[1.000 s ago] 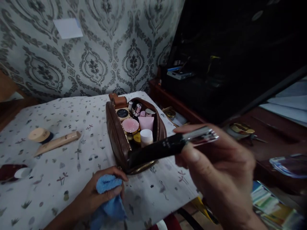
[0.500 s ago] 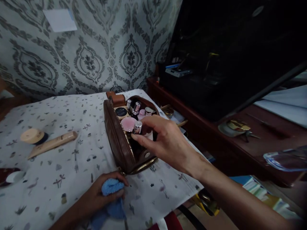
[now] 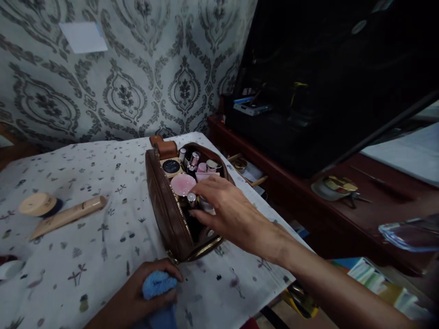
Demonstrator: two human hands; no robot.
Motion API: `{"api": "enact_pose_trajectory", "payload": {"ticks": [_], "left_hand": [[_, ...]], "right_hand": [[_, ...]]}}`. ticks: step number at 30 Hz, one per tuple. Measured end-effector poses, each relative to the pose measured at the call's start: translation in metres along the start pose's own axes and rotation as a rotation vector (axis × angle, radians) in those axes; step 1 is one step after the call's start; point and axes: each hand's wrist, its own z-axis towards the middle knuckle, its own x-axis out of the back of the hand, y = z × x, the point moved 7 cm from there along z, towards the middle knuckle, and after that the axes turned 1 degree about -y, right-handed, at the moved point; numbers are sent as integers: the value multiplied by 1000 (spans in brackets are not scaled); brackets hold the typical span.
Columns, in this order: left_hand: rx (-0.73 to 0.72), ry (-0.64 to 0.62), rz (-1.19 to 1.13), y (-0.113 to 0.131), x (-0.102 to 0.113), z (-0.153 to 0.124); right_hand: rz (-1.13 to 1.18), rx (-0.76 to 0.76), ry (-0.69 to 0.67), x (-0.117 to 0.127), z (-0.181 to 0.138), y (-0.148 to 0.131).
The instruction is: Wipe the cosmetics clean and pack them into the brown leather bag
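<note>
Far left on the patterned white table (image 3: 113, 262): white-capped item (image 3: 12, 269), partly cut off by the frame edge. Next, beige-lidded jar (image 3: 37, 204), then beige tube (image 3: 70, 216) lying at a slant just beside it. My left hand (image 3: 135, 292) is low, near the bag's front corner, fingers curled closed around a bunched blue cloth (image 3: 158, 284).

Brown bag (image 3: 163, 205) is at the middle of the view, on the table, unzipped and full. Inside, left to right: round black-topped compact (image 3: 171, 166) at the back, pink round lid (image 3: 183, 184), silver cap (image 3: 191, 198) in front of it, shiny bottle (image 3: 195, 158) farther back. My right hand (image 3: 233, 208) reaches in over the bag's right side, thumb and forefinger part open, one on each side of the silver cap; can't tell if they actually grip it. Whatever is under the cap is too dark to read.

Right of that: dark screen (image 3: 325, 82), gold-topped container (image 3: 339, 184) on the reddish-brown desk (image 3: 370, 205), books (image 3: 373, 278) lower down.
</note>
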Motion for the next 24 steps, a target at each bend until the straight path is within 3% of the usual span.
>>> {"api": "enact_pose_trajectory", "payload": {"ticks": [8,14,24], "left_hand": [[-19,-1,48,-4,3,-1],[-27,-8,51,-11,3,-2],[-20,16,67,-9,3,-1]], "right_hand": [[-165,-23,-40,1,2,0],[-338,-73,11,5,-1,-3],[-546,-31,63,1,1,-6]]}}
